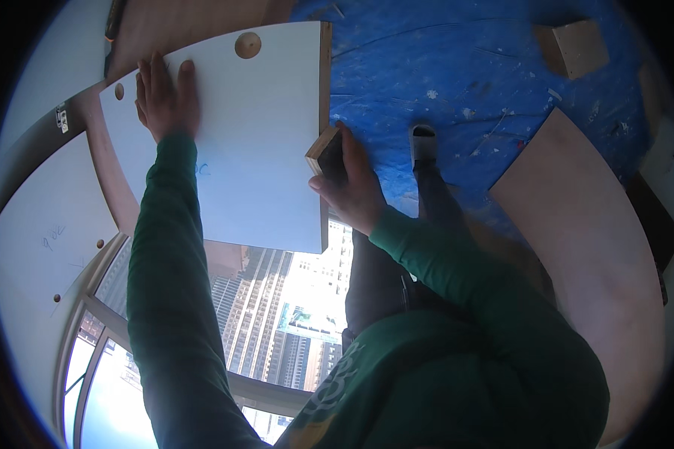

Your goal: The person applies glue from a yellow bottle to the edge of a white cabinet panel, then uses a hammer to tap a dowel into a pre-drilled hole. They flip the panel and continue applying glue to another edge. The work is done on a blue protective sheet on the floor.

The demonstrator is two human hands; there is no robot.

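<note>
A white panel [254, 150] with a round hole near its far edge and a smaller one at its left lies in front of me. My left hand [166, 101] rests flat on its far left part, fingers stretched out. At the panel's right edge, my right hand [358, 185] grips a small wooden sanding block [326, 156] with layered light sides and a dark face. The block is right by the panel's bare brown edge; whether it touches that edge I cannot tell.
Blue sheeting [457, 90] with white specks covers the floor. A wooden box-like piece [573, 49] sits far right, and a curved brown board [584, 224] lies nearer. Another white panel [45, 232] with small holes is at left. Tall buildings [262, 299] show through a window below.
</note>
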